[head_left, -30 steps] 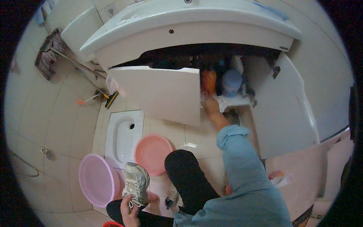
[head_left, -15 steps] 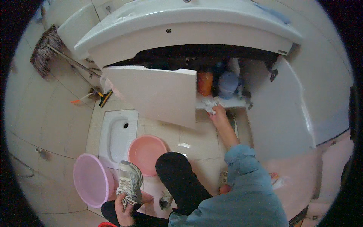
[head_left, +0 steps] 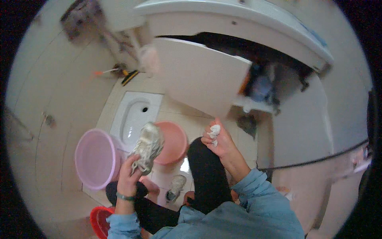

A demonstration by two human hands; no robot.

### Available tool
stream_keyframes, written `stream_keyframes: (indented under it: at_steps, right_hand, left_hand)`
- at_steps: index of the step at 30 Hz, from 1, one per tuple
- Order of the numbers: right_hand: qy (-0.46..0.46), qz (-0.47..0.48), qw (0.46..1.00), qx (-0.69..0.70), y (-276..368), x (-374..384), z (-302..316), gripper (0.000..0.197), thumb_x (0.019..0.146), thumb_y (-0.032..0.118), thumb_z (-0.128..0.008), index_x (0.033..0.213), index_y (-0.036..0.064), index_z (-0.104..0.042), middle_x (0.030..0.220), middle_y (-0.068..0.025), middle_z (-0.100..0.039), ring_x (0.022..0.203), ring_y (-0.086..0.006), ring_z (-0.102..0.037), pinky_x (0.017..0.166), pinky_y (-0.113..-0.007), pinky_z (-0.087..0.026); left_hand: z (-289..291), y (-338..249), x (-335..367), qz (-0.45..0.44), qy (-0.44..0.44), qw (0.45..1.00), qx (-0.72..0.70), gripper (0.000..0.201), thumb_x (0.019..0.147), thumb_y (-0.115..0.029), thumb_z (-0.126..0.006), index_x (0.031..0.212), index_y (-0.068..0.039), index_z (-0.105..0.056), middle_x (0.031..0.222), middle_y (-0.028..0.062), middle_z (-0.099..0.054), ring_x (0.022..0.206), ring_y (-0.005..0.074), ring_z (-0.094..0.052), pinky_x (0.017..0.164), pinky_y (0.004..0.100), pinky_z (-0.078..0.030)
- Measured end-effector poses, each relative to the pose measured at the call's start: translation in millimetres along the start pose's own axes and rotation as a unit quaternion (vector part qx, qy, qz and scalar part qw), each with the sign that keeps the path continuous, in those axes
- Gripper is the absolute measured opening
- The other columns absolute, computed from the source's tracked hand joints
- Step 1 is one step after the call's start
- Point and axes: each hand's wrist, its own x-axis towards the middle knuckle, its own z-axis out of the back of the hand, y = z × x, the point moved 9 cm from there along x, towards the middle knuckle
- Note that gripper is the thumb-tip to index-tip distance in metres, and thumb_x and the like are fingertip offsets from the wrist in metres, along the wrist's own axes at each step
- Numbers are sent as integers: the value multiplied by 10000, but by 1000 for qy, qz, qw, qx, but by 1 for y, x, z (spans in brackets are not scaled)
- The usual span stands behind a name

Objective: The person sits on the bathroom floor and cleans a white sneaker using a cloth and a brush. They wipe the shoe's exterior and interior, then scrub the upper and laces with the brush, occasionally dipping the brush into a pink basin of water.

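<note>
A light grey lace-up sneaker [head_left: 150, 142] is gripped near its laces by my left hand [head_left: 128, 177], tilted over the rim of a pink basin [head_left: 175, 145]. Closed around a crumpled white tissue [head_left: 215, 130], my right hand [head_left: 223, 146] is just above my right knee, apart from the sneaker. Some of the tissue is hidden by my fingers. A second sneaker [head_left: 178, 185] stands on the floor between my legs.
A purple bucket [head_left: 95, 159] is at the left, a red basin [head_left: 98, 223] at the lower left. Beyond the basin lies a squat toilet [head_left: 129, 119]. An open cabinet door [head_left: 199, 71] juts out ahead; a blurred blue container [head_left: 261, 88] sits on the shelf behind it.
My right hand has drawn back from the cabinet shelf toward my knee with the tissue. The left hand has lifted the sneaker forward. The whole view has shifted.
</note>
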Motion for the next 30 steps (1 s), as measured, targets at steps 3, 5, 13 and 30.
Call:
stream_keyframes:
  at_steps: [3, 5, 13, 30]
  right_hand:
    - [81, -58, 995, 12, -33, 8, -28, 435, 927, 442, -302, 1016, 57, -483, 899, -74, -495, 718, -177, -464, 652, -290, -408]
    - [85, -96, 991, 39, -57, 6, -48, 504, 937, 435, -259, 1166, 19, -428, 1079, -113, -488, 850, -211, -489, 763, -319, -435]
    - [153, -104, 972, -147, -94, 22, -56, 369, 919, 253, -414, 1191, 5, -427, 1130, -118, -505, 981, -212, -504, 849, -345, -427]
    - [285, 276, 553, -733, -173, 41, -142, 199, 787, 91, -559, 975, 28, -573, 909, -139, -551, 848, -319, -549, 735, -371, -443]
  left_hand:
    - [-8, -6, 4, -21, 2, 995, -97, 318, 780, -40, -529, 1096, -10, -504, 1037, 75, -512, 925, 135, -516, 785, 246, -438]
    - [2, 11, 1, -6, -30, 991, -129, 249, 797, -72, -528, 1036, -6, -519, 934, 66, -549, 800, 126, -557, 662, 220, -467]
    - [-12, 68, 19, 217, -31, 851, -478, 199, 799, -101, -531, 977, -14, -552, 821, 60, -610, 654, 133, -597, 540, 227, -477]
    - [-11, 48, 22, 182, -149, 869, -435, 115, 794, -89, -471, 881, -44, -530, 654, 4, -549, 344, 33, -384, 260, 179, -222]
